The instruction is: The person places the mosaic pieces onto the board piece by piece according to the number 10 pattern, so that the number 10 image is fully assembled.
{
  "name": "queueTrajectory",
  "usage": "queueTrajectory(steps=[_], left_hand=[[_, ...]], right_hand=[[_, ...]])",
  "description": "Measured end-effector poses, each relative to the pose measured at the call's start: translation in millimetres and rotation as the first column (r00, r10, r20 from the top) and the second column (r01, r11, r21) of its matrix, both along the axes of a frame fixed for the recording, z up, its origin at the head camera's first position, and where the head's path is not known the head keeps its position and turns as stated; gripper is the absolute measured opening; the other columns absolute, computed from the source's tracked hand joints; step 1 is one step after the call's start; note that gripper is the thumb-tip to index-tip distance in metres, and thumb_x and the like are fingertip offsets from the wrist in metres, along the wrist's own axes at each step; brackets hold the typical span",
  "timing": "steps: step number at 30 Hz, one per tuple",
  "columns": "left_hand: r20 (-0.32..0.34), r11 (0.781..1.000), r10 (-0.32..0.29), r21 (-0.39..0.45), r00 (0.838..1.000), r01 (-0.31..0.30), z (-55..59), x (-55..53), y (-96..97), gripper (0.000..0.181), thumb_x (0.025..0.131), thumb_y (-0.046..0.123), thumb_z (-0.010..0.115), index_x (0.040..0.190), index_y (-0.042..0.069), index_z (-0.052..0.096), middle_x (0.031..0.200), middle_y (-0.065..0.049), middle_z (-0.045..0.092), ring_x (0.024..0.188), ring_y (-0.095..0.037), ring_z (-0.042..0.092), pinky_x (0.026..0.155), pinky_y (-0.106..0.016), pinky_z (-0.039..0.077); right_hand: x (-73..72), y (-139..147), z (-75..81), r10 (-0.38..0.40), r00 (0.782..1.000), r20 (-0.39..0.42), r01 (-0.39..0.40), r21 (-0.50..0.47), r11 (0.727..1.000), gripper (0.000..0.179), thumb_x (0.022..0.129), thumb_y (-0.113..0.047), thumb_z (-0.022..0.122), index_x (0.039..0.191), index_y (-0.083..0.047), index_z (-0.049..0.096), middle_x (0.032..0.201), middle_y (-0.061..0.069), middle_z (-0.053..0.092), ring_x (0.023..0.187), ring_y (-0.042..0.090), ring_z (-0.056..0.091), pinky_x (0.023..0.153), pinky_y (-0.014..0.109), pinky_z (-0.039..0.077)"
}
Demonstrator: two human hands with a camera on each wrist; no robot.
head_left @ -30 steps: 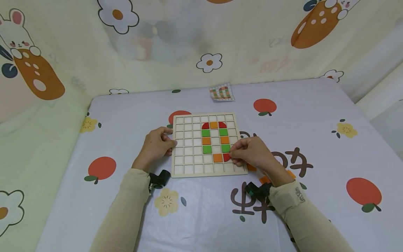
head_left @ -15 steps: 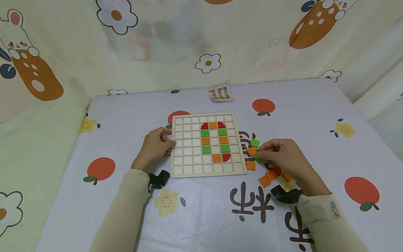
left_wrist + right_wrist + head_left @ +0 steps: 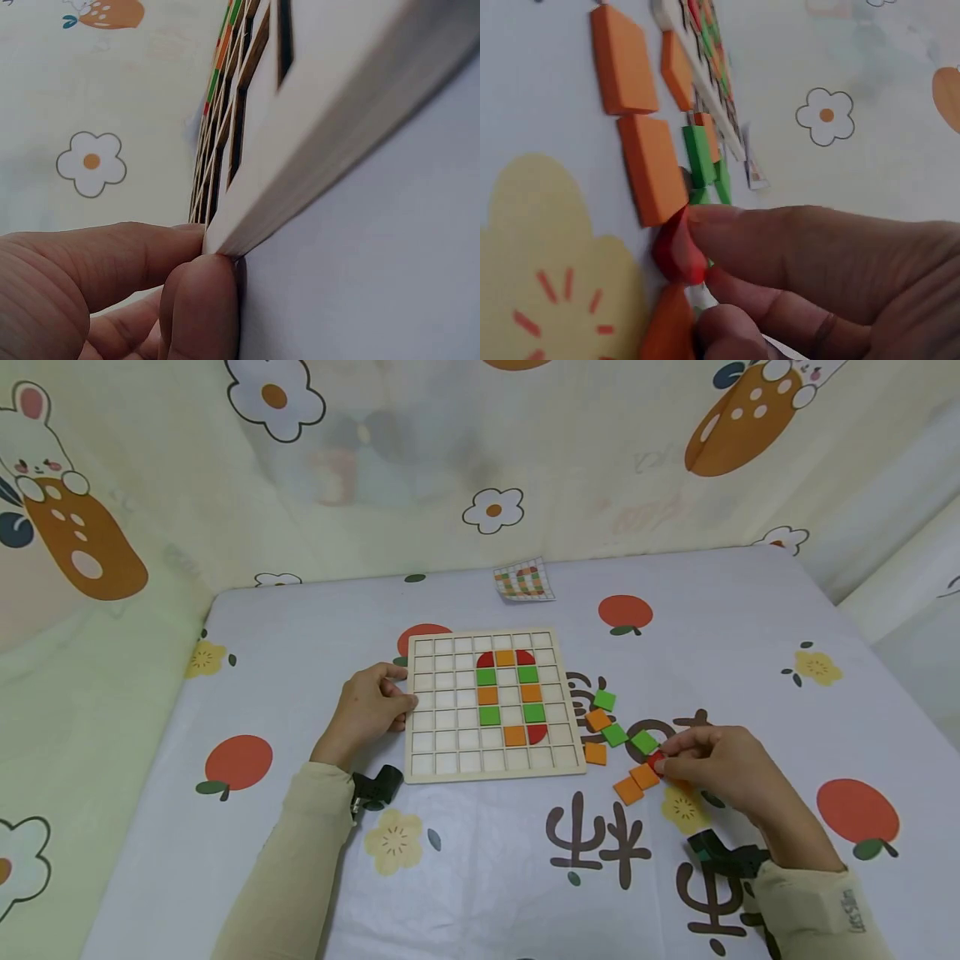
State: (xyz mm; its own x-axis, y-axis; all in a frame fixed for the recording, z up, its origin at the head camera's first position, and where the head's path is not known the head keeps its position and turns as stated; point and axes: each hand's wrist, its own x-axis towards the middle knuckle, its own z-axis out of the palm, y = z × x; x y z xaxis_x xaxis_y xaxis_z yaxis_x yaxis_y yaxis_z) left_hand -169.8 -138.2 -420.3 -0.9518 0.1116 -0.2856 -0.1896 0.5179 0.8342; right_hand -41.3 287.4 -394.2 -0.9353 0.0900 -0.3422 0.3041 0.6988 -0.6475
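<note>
Farther right than half a second ago, the right hand (image 3: 720, 768) in the head view is at a red tile (image 3: 656, 762) among loose tiles (image 3: 614, 735) beside the grid board (image 3: 446, 701) on the tabletop (image 3: 465, 877); choosing a tile seems the step in hand. Left wrist: the left hand (image 3: 97, 270) pinches the board's edge. Right wrist: thumb and finger pinch the red tile; lifting it should call for a firm grip.

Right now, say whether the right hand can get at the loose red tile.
Likely yes: the right hand has its thumb on the loose red tile, and the nearby orange tiles don't seem to cover it.
</note>
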Motion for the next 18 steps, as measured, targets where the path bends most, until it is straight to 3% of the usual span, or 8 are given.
queueTrajectory(steps=[9,18], left_hand=[[0.002,1.0,-0.005,0.003,1.0,0.005,0.3,-0.2,0.0,0.041,0.096,0.009,0.075,0.133,0.006,0.061,0.093,-0.011,0.063,0.065,-0.017,0.066,0.059,-0.024,0.056],[-0.004,1.0,-0.006,-0.015,1.0,0.006,1.5,1.2,0.0,0.041,0.096,0.011,0.076,0.134,0.007,0.061,0.095,-0.011,0.063,0.066,-0.017,0.067,0.059,-0.023,0.057]], right_hand=[[2.0,-7.1,-1.5,0.049,0.998,-0.037,-0.046,0.086,0.995,0.028,0.089,-0.018,0.079,0.11,0.001,0.075,0.081,0.006,0.06,0.082,0.024,0.053,0.058,0.028,0.044],[0.3,-14.2,-1.0,0.066,0.997,-0.044,-0.061,0.107,0.992,0.026,0.086,-0.015,0.081,0.105,0.001,0.071,0.079,0.005,0.056,0.079,0.023,0.052,0.058,0.029,0.04]])
